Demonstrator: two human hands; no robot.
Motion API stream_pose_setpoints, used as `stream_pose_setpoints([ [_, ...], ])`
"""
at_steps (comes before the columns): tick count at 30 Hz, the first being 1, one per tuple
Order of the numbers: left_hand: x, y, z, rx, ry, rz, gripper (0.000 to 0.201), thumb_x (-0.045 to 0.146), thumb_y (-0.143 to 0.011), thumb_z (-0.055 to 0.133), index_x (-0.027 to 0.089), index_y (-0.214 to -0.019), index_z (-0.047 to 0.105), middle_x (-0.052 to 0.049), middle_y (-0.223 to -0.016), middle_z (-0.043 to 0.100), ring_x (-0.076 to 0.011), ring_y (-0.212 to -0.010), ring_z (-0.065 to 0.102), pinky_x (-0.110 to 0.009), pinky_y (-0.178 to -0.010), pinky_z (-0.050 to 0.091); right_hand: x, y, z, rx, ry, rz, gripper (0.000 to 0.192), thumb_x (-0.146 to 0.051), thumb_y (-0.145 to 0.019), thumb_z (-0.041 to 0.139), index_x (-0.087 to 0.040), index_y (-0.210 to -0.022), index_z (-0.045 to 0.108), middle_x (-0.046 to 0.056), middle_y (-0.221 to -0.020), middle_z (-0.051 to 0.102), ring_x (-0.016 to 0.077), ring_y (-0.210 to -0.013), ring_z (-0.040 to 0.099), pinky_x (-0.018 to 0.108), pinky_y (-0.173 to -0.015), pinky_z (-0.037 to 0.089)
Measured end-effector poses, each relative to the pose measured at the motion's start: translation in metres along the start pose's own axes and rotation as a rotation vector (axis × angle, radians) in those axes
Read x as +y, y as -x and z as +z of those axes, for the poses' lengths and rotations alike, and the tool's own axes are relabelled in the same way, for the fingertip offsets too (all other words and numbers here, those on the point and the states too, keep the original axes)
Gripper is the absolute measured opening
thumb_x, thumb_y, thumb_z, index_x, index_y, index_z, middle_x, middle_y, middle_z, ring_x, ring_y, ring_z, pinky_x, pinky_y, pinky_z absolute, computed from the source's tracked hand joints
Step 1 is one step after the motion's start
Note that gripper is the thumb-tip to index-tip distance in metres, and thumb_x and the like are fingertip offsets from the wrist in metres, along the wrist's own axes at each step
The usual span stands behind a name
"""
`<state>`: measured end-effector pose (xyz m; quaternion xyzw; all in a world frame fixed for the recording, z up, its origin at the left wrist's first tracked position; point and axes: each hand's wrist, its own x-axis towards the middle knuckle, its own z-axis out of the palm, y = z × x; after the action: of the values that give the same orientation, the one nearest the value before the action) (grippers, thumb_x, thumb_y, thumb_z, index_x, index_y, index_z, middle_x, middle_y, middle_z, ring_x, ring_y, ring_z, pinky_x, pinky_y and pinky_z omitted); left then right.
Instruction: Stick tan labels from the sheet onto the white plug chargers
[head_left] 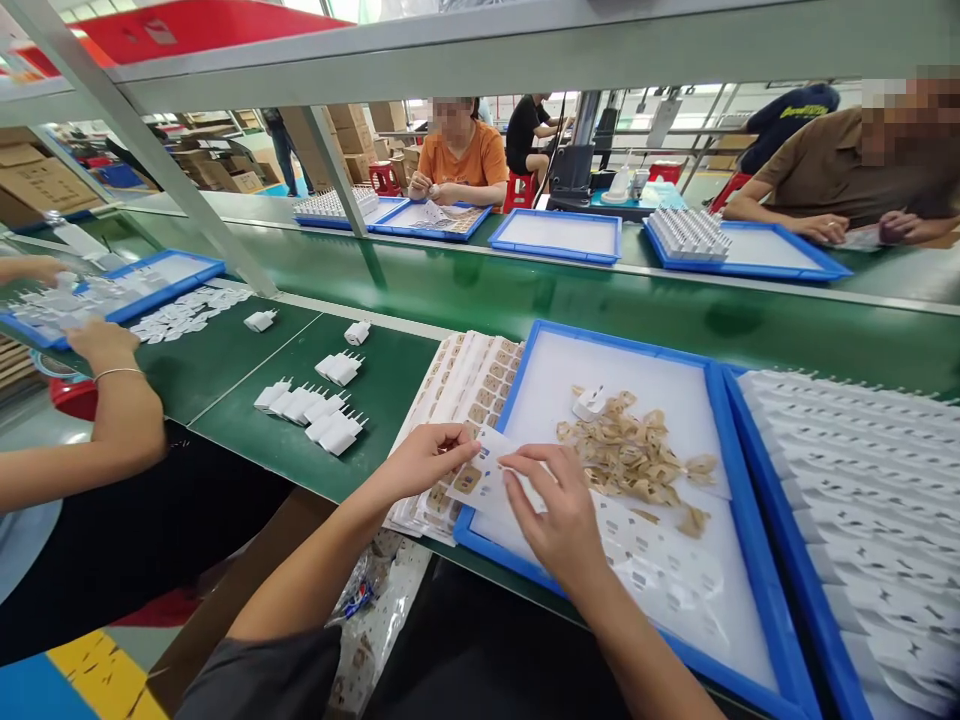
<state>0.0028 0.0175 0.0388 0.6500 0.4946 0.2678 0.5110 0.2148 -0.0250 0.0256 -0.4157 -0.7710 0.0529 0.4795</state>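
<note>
My left hand (pixel 435 458) pinches the edge of a white sticker sheet (pixel 491 470) with brown-backed labels on it. Over the same sheet, my right hand (pixel 559 510) has its thumb and fingertips close together at the surface; whether a label is between them is too small to see. Below both hands is a blue-rimmed tray (pixel 712 400) with a white lining. It holds a pile of crumpled brown film pieces (pixel 637 455), a white plug adapter (pixel 589 403) and used-looking clear sheets (pixel 660 570). Stacked sticker sheets (pixel 487 385) lie at the tray's left.
White plug adapters (pixel 307 405) are grouped on the green bench at left. At right, another blue tray (pixel 817 590) holds rows of white adapters. A co-worker's arm (pixel 112 400) reaches in from the left. Across the belt (pixel 450 285), other people sit at trays. A shelf beam crosses overhead.
</note>
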Motion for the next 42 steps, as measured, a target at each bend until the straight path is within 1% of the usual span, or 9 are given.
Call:
stream_pose_setpoints([
  [5,0.011,-0.001,0.005,-0.11,0.189,-0.07,0.051,0.065,-0.084,0.061,0.018,-0.066,0.051,0.006,-0.053,0.047,-0.0074,-0.048,0.039,-0.021,-0.049,0.031,-0.015,-0.003,0.018,-0.007,-0.051,-0.066,0.017,-0.013,-0.093,0.067,-0.02,-0.109,0.069,0.008,-0.097,0.073,0.0234,-0.088,0.066,0.04,-0.08,0.052],
  [10,0.015,0.002,0.0,-0.18,0.34,-0.149,0.052,0.066,-0.076,0.069,0.017,-0.065,0.052,0.006,-0.052,0.05,-0.0064,-0.045,0.042,-0.021,-0.046,0.031,-0.014,-0.003,0.021,-0.022,-0.057,-0.113,0.016,-0.009,-0.091,0.07,-0.019,-0.103,0.069,0.008,-0.095,0.074,0.0229,-0.087,0.067,0.04,-0.081,0.052],
  [20,0.027,0.012,-0.005,-0.219,0.377,-0.162,0.051,0.061,-0.074,0.076,0.015,-0.064,0.058,0.004,-0.052,0.055,-0.0068,-0.047,0.046,-0.022,-0.046,0.034,-0.021,-0.008,0.018,-0.044,-0.073,-0.132,0.016,-0.01,-0.089,0.072,-0.019,-0.101,0.068,0.008,-0.093,0.073,0.0233,-0.085,0.068,0.039,-0.081,0.053],
  [26,0.02,0.009,0.001,-0.261,0.379,-0.179,0.054,0.065,-0.072,0.076,0.016,-0.064,0.056,0.005,-0.052,0.055,-0.006,-0.044,0.046,-0.021,-0.045,0.035,-0.015,-0.002,0.013,-0.031,-0.011,-0.224,0.017,-0.007,-0.088,0.072,-0.018,-0.098,0.066,0.008,-0.089,0.074,0.0223,-0.081,0.066,0.038,-0.077,0.051],
  [30,0.011,0.004,0.003,-0.236,0.357,-0.184,0.055,0.067,-0.074,0.072,0.017,-0.063,0.053,0.005,-0.051,0.054,-0.0061,-0.044,0.046,-0.02,-0.043,0.033,-0.015,0.006,0.004,-0.086,-0.057,-0.284,0.017,-0.007,-0.09,0.069,-0.018,-0.102,0.065,0.008,-0.091,0.073,0.022,-0.083,0.066,0.038,-0.078,0.051],
  [33,0.006,0.003,0.0,-0.196,0.253,-0.165,0.05,0.063,-0.079,0.068,0.017,-0.065,0.054,0.004,-0.054,0.056,-0.0077,-0.046,0.049,-0.02,-0.046,0.039,-0.018,0.015,-0.011,-0.147,-0.189,-0.225,0.019,-0.004,-0.091,0.065,-0.019,-0.103,0.064,0.008,-0.093,0.072,0.0213,-0.086,0.067,0.037,-0.078,0.054],
  [36,0.008,0.013,-0.005,-0.048,0.019,-0.074,0.04,0.056,-0.087,0.063,0.017,-0.076,0.064,0.0,-0.066,0.065,-0.0122,-0.057,0.059,-0.023,-0.057,0.048,-0.01,0.033,-0.036,-0.154,-0.292,-0.089,0.019,-0.005,-0.091,0.062,-0.021,-0.1,0.063,0.008,-0.098,0.072,0.0217,-0.089,0.069,0.037,-0.077,0.056],
  [40,0.019,0.042,-0.016,0.131,-0.275,0.069,0.027,0.043,-0.093,0.057,0.021,-0.094,0.073,-0.004,-0.092,0.077,-0.0194,-0.085,0.07,-0.026,-0.076,0.054,0.026,0.067,-0.076,-0.015,-0.294,0.224,0.015,-0.01,-0.093,0.06,-0.023,-0.099,0.063,0.007,-0.099,0.072,0.0218,-0.094,0.07,0.038,-0.083,0.057],
  [42,0.02,0.06,-0.028,0.213,-0.337,0.157,0.021,0.037,-0.093,0.057,0.023,-0.092,0.074,-0.003,-0.092,0.077,-0.0196,-0.085,0.071,-0.028,-0.081,0.055,0.044,0.082,-0.095,0.123,-0.28,0.361,0.01,-0.014,-0.093,0.062,-0.023,-0.099,0.064,0.006,-0.097,0.073,0.0219,-0.096,0.071,0.039,-0.087,0.057],
])
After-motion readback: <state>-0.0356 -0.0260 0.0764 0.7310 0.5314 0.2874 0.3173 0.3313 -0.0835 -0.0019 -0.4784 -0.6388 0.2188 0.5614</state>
